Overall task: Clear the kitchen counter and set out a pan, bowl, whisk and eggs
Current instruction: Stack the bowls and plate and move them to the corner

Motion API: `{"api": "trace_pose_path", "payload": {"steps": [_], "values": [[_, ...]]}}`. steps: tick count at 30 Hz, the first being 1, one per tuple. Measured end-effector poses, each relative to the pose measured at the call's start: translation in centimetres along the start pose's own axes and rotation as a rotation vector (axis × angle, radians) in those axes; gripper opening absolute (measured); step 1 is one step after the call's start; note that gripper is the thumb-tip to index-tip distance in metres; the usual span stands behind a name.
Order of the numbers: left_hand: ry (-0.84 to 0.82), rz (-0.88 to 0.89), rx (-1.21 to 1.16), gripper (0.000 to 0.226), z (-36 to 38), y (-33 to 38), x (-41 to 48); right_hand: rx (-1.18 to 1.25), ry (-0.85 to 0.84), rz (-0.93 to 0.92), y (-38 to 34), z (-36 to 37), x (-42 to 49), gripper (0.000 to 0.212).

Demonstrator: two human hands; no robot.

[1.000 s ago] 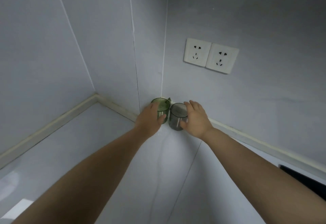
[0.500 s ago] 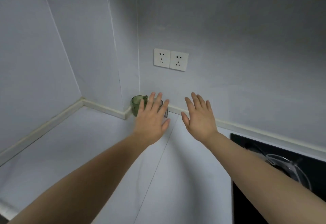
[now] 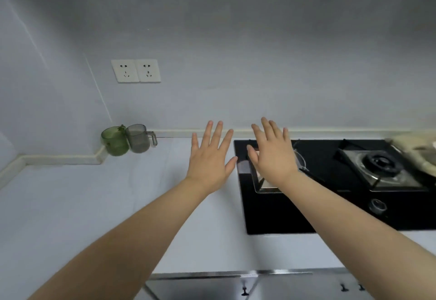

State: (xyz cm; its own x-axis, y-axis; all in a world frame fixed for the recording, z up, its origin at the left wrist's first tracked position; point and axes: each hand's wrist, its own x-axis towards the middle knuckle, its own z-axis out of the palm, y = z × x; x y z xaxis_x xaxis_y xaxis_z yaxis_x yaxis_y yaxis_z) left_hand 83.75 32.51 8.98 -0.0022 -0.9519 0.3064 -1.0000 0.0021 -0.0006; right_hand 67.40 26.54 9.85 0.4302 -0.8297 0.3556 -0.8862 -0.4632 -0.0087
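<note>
Green cup [image 3: 115,141] plus grey cup [image 3: 138,138], two, upright, touching, mid-left; grey's handle [image 3: 153,138] points right. Left hand [image 3: 210,160], right hand [image 3: 273,155]: fingers spread, empty. Right-edge blur, maybe cloth [image 3: 415,151].

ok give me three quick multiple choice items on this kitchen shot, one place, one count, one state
1. Where do the green cup and grey cup stand? A on a shelf B in the counter corner by the wall C in a drawer
2. How many wall sockets show? A one B two C four
3. How are the left hand and right hand? A fists B gripping cups C open, fingers spread
Key: 1 B, side by side against the wall; 2 B, two plates side by side; 3 C, both hold nothing.
</note>
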Motion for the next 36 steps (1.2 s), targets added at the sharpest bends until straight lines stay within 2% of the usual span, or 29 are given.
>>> {"api": "trace_pose_path", "payload": {"steps": [7, 20, 26, 36], "values": [[0.044, 0.177, -0.016, 0.066, -0.3, 14.1, 2.3, -0.084, 0.004, 0.146, 13.0, -4.0, -6.6, 0.066], [0.006, 0.410, -0.140, 0.067, 3.2, 48.2, 5.4, -0.201, -0.014, 0.420, 42.2, -7.2, -23.0, 0.064], [-0.019, 0.520, -0.192, 0.067, 4.9, 57.8, 5.7, -0.222, -0.022, 0.537, 50.3, -8.2, -28.3, 0.066], [-0.034, 0.677, -0.190, 0.069, 7.8, 67.5, 9.4, -0.249, -0.046, 0.683, 59.2, -7.4, -31.1, 0.065]]}}
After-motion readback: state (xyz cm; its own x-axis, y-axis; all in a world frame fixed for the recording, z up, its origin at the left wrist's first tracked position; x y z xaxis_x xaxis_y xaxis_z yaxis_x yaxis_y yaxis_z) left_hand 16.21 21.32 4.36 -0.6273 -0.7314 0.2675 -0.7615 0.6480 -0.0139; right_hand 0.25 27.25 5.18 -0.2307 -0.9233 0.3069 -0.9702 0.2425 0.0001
